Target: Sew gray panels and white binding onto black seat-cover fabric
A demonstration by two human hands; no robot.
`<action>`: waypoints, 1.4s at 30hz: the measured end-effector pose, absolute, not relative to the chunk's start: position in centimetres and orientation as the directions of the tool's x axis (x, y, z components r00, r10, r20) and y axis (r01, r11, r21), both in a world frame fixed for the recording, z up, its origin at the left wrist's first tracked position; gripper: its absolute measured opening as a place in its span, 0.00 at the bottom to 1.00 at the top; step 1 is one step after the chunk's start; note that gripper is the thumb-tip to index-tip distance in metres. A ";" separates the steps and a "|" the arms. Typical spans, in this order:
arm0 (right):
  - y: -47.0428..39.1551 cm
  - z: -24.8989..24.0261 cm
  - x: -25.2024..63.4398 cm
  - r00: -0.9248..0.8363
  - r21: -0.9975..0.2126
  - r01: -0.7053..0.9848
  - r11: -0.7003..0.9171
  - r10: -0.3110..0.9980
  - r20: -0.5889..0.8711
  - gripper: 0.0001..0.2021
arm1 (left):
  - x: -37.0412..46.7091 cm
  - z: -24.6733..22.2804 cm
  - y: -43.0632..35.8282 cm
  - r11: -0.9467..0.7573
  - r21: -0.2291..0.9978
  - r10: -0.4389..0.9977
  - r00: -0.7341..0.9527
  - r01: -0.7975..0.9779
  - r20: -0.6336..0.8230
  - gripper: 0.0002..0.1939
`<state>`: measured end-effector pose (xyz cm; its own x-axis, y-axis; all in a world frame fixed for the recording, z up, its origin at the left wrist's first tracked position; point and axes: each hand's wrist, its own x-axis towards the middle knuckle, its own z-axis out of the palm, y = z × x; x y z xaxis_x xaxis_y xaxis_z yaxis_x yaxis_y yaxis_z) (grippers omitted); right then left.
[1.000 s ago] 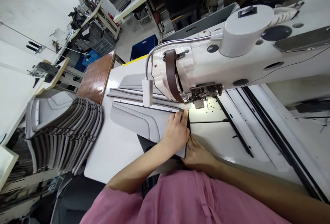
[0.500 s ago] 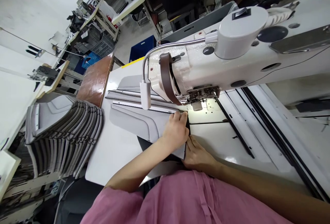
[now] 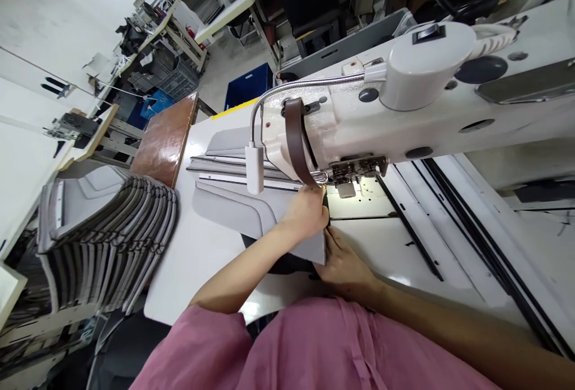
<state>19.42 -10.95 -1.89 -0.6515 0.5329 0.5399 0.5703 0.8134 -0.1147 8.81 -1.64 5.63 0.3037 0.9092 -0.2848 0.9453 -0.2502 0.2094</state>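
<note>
A grey fabric panel (image 3: pixel 233 207) with curved seams lies on the white table, a dark layer under its near edge. My left hand (image 3: pixel 306 210) grips the panel's right edge, close to the needle area of the white sewing machine (image 3: pixel 350 129); its fingertips are partly hidden below the machine head. Just nearer to me, my right hand (image 3: pixel 339 258) pinches the same edge at the panel's lower corner. A small lamp (image 3: pixel 254 169) on a bent metal tube hangs over the panel.
At the left stands a thick stack of grey panels (image 3: pixel 108 228). A brown board (image 3: pixel 164 138) adjoins the table's far left edge. Black strips (image 3: pixel 467 240) lie at the right. Behind the machine are a blue bin (image 3: pixel 248 85) and a grey crate (image 3: pixel 345 45).
The panel and my left hand have moved slightly away from me, toward the needle area. My right hand has shifted a little with them. The view has shifted slightly.
</note>
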 end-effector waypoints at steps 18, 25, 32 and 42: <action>-13.3 -3.1 18.3 -0.642 -0.070 0.537 0.841 0.462 0.612 0.15 | 8.0 5.3 -8.5 -0.140 0.337 0.948 0.224 0.931 -0.226 0.27; -12.3 -2.2 18.7 -0.716 -0.084 0.524 0.847 0.492 0.495 0.15 | 7.4 4.6 -7.1 -0.272 0.213 0.936 0.309 0.939 -0.169 0.23; -10.5 -1.7 18.2 -0.697 -0.147 0.570 0.809 0.570 0.435 0.16 | 7.5 4.5 -4.9 -0.292 0.137 0.931 0.314 0.947 -0.185 0.16; -8.2 -1.0 17.8 -0.648 -0.248 0.636 0.731 0.681 0.341 0.21 | 6.6 3.9 -2.2 -0.330 0.285 0.936 0.350 0.900 -0.021 0.16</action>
